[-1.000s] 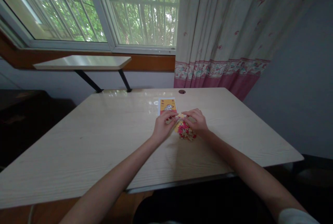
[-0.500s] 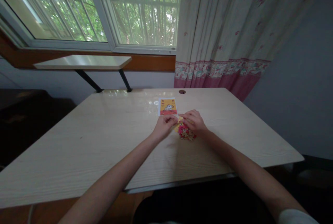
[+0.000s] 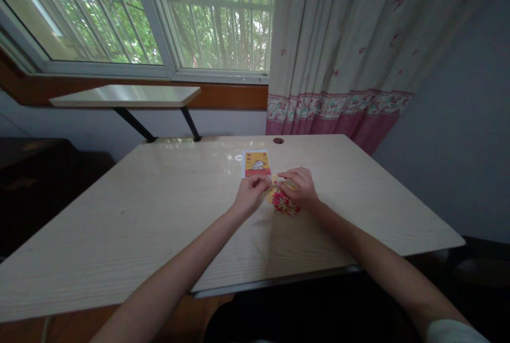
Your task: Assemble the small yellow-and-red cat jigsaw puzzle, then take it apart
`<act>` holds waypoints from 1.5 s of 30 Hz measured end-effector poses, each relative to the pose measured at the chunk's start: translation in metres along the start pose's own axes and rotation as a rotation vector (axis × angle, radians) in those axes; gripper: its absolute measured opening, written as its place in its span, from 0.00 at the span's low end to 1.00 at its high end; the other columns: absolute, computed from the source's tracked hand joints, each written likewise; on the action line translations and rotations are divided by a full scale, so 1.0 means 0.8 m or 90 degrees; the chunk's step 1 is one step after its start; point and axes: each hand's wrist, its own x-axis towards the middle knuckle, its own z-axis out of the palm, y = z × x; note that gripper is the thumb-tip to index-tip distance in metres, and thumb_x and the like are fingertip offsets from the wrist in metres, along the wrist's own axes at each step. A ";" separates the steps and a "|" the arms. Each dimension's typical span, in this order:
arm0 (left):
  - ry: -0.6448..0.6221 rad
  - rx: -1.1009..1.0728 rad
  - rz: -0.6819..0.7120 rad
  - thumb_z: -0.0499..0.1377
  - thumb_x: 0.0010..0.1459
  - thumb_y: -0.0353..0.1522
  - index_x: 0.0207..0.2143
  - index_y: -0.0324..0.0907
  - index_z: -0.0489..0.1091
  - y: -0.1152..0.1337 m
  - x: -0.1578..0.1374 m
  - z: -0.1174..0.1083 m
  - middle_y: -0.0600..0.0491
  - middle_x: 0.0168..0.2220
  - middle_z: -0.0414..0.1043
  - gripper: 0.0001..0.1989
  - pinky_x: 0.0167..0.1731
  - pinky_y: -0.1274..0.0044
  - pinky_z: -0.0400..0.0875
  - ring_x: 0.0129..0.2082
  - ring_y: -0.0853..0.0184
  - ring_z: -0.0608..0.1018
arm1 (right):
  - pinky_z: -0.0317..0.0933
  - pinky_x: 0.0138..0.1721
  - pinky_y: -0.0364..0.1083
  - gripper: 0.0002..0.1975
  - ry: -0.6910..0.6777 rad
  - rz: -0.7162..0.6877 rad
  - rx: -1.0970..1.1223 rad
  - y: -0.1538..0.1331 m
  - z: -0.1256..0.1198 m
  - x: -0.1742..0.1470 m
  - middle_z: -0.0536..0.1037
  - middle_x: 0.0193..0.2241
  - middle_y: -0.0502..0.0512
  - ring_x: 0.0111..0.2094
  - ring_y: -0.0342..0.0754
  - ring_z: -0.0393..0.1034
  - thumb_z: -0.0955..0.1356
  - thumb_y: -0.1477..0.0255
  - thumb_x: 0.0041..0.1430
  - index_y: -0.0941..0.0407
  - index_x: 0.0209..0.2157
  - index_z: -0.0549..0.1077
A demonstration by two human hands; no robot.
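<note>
A small heap of jigsaw puzzle pieces (image 3: 283, 206), pink, red, yellow and cream, lies on the table between my hands. My left hand (image 3: 251, 194) is closed in a pinch at the heap's left edge; what its fingertips hold is too small to make out. Over the heap's upper right side is my right hand (image 3: 302, 189), with a gap between thumb and fingers where yellow shows through. Part of the heap is hidden beneath it. Just beyond my left fingers lies a picture card (image 3: 257, 162) with a white cartoon animal on orange and red.
The pale wooden table (image 3: 167, 215) has a round cable hole (image 3: 278, 141) near its back edge. A raised shelf (image 3: 131, 96) on dark legs stands at the back left. Behind are a barred window (image 3: 219, 19) and a floral curtain (image 3: 338, 56).
The fingers of my right hand have shifted slightly and spread from the thumb, showing more yellow between them. My left hand stays pinched in nearly the same place.
</note>
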 end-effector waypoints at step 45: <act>-0.038 0.161 0.178 0.61 0.51 0.35 0.42 0.42 0.73 0.002 -0.006 -0.007 0.48 0.38 0.74 0.15 0.34 0.77 0.67 0.34 0.67 0.73 | 0.55 0.38 0.48 0.09 0.057 -0.056 -0.016 -0.002 -0.005 0.002 0.76 0.28 0.52 0.32 0.46 0.67 0.66 0.65 0.56 0.53 0.36 0.74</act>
